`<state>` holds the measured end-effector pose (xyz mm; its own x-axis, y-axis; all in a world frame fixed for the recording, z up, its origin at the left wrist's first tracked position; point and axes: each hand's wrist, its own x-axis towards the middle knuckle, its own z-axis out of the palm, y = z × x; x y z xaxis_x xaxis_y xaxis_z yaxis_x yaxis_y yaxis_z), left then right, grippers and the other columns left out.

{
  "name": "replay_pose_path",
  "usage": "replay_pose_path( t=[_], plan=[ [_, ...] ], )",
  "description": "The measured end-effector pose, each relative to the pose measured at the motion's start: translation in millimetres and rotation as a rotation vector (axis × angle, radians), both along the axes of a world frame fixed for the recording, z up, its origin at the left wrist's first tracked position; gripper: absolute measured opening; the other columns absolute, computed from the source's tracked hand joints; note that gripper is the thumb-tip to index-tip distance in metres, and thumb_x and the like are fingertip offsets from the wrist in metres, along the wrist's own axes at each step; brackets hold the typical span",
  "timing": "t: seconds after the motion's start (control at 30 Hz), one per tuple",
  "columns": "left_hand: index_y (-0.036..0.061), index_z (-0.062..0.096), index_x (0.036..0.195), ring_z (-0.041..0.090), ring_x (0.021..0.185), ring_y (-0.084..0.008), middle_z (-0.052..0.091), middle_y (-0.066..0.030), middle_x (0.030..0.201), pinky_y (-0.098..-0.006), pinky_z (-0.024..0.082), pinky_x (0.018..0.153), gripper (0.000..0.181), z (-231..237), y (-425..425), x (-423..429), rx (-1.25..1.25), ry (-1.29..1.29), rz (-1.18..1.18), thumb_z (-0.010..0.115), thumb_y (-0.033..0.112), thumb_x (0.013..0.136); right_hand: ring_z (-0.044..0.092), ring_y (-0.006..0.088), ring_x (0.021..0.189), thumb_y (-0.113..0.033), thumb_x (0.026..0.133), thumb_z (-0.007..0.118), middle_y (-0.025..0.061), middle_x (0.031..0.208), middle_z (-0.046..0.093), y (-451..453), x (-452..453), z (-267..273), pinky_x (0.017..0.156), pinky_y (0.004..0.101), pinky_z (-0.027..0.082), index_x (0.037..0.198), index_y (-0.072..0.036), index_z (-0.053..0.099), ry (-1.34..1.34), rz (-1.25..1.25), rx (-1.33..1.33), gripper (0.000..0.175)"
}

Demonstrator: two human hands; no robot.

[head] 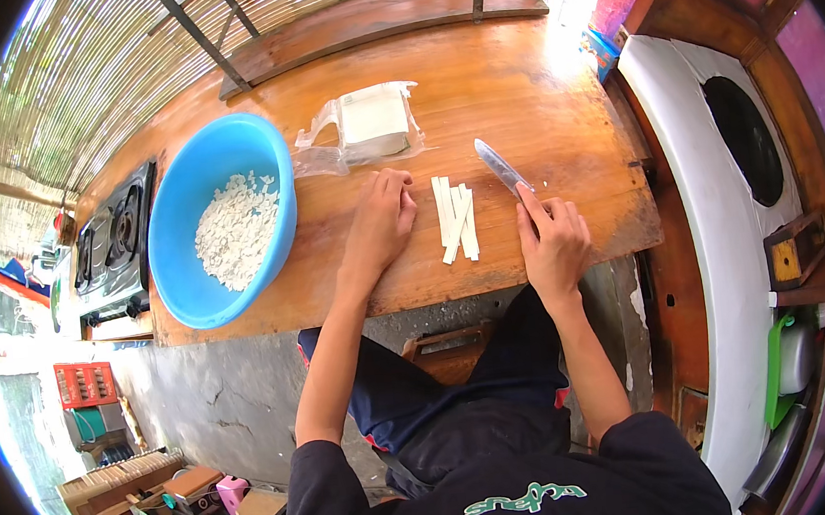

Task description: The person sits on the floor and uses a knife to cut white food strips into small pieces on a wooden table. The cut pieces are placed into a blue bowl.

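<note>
My right hand (556, 245) grips the handle of a knife (501, 164), its blade pointing up and left over the wooden table (516, 94). Between my hands lie several thin white strips (457, 217), one crossing the others at a slant. My left hand (382, 216) rests on the table left of the strips, fingers curled; whether anything is under them cannot be told. Beyond it sits a stack of pale square sheets (374, 119) in an opened clear plastic wrapper (322, 150). A large blue plastic basin (171, 256) to the left holds many small white cut pieces (237, 232).
A black gas stove (116, 232) stands left of the basin. A wooden shelf with metal supports (377, 21) runs along the table's far edge. The near table edge is just before my body. At the right is a long white surface (697, 232) with a black oval.
</note>
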<state>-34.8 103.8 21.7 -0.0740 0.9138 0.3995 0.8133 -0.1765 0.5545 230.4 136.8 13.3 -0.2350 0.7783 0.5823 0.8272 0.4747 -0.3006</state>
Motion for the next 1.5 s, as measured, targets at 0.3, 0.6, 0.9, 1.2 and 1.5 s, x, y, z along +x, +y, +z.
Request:
replay_pose_path(
  t=[0.3, 0.6, 0.9, 1.2, 1.5],
  plan=[
    [0.0040, 0.067, 0.108, 0.061, 0.108, -0.0330, 0.066, -0.0124, 0.113, -0.0438, 0.048, 0.094, 0.018, 10.0, -2.8, 5.5, 0.198, 0.097, 0.032, 0.068, 0.002, 0.090, 0.064, 0.0239, 0.087, -0.021, 0.096, 0.077, 0.0038, 0.091, 0.065, -1.0, -0.7, 3.2, 0.077, 0.0405, 0.051, 0.129, -0.021, 0.079, 0.045, 0.007, -0.040, 0.033],
    [0.0054, 0.074, 0.119, 0.060, 0.108, -0.0305, 0.070, -0.0104, 0.109, -0.0452, 0.042, 0.096, 0.030, 8.9, -4.8, 75.2, 0.010, 0.154, 0.143, 0.074, 0.024, 0.095, 0.065, 0.0234, 0.090, -0.021, 0.095, 0.077, 0.0032, 0.095, 0.067, -0.8, -0.2, 0.3, 0.079, 0.0406, 0.052, 0.127, -0.021, 0.079, 0.046, 0.025, -0.029, 0.032],
    [0.0083, 0.075, 0.101, 0.061, 0.103, -0.0285, 0.070, -0.0067, 0.100, -0.0442, 0.042, 0.093, 0.012, 0.7, 2.1, 79.3, -0.005, 0.021, 0.158, 0.077, 0.018, 0.094, 0.065, 0.0232, 0.090, -0.021, 0.094, 0.078, 0.0027, 0.094, 0.067, -0.5, 1.2, -0.7, 0.078, 0.0404, 0.052, 0.127, -0.021, 0.079, 0.063, 0.036, -0.017, 0.032],
    [0.0040, 0.078, 0.104, 0.064, 0.094, -0.0207, 0.073, -0.0082, 0.099, -0.0374, 0.047, 0.090, 0.011, 20.7, -43.9, 56.5, 0.138, -0.352, 0.294, 0.080, 0.011, 0.095, 0.065, 0.0241, 0.090, -0.022, 0.094, 0.079, 0.0031, 0.093, 0.066, -0.4, 2.0, -3.9, 0.078, 0.0423, 0.051, 0.127, -0.020, 0.079, 0.076, 0.048, -0.030, 0.033],
    [0.0083, 0.075, 0.099, 0.063, 0.109, -0.0256, 0.074, -0.0043, 0.099, -0.0416, 0.040, 0.100, 0.006, 46.5, -108.6, 17.3, 0.221, -0.052, 0.434, 0.078, 0.011, 0.094, 0.065, 0.0263, 0.087, -0.019, 0.093, 0.079, 0.0042, 0.091, 0.067, -1.8, 3.5, -2.3, 0.077, 0.0425, 0.052, 0.125, -0.020, 0.081, 0.092, 0.133, -0.011, 0.032]
  ],
)
